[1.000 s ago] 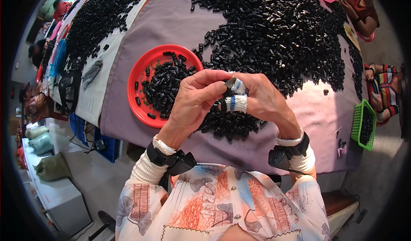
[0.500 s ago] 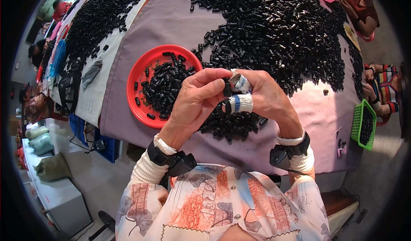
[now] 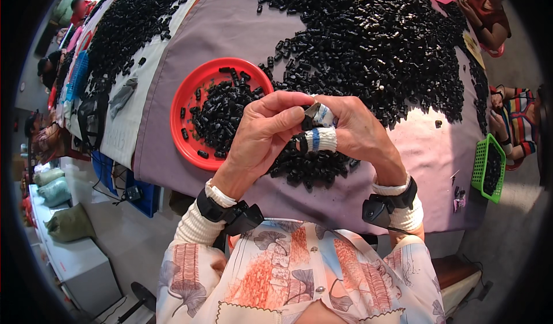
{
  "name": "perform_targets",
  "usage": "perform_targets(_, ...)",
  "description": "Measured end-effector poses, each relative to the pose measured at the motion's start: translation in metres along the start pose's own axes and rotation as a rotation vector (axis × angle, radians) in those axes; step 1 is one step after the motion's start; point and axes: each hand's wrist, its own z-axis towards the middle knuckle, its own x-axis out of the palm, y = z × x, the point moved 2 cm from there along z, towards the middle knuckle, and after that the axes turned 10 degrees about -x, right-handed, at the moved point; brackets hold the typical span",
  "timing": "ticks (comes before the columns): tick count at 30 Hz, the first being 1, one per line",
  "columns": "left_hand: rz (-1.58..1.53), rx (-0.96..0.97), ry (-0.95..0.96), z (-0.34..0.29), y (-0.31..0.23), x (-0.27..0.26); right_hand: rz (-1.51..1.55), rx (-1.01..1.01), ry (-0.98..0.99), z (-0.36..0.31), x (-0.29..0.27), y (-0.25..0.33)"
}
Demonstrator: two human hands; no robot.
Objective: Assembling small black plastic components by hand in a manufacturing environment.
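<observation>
My left hand [image 3: 268, 125] is closed, thumb and forefinger pinching a small black plastic piece [image 3: 306, 117] in front of my chest. Opposite it, my right hand [image 3: 363, 129] has white finger covers with blue bands on thumb and forefinger. Those fingers close on a small flat grey piece [image 3: 313, 110], which looks like a blade and lies against the black piece. My fingertips partly hide both. Below the hands lies a small heap of black pieces [image 3: 311, 169]. A round red tray [image 3: 177, 129] with many black pieces stands by my left hand.
A large heap of black pieces [image 3: 368, 42] covers the far table, with another heap [image 3: 132, 24] on the left. Beyond the purple cloth [image 3: 201, 42], a green basket [image 3: 489, 168] sits at the right edge. Other people sit around the tables.
The grey piece in my right fingers has tilted and shows more of its flat side; the black piece is now more hidden. Both hands stay nearly in place.
</observation>
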Motion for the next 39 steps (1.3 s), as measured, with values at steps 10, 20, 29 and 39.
perform_targets(10,0.029,0.032,-0.033,-0.001,0.000,0.002,-0.068,-0.065,-0.035,0.000,0.003,0.002)
perform_targets(20,-0.037,0.009,-0.008,0.000,0.000,0.002,0.099,-0.025,-0.040,-0.001,0.001,-0.001)
perform_targets(29,-0.099,-0.006,0.007,0.001,0.004,0.001,0.065,0.025,-0.036,-0.001,0.001,-0.003)
perform_targets(39,-0.068,0.008,-0.010,0.001,0.005,0.000,-0.006,0.012,0.003,0.000,0.001,-0.004)
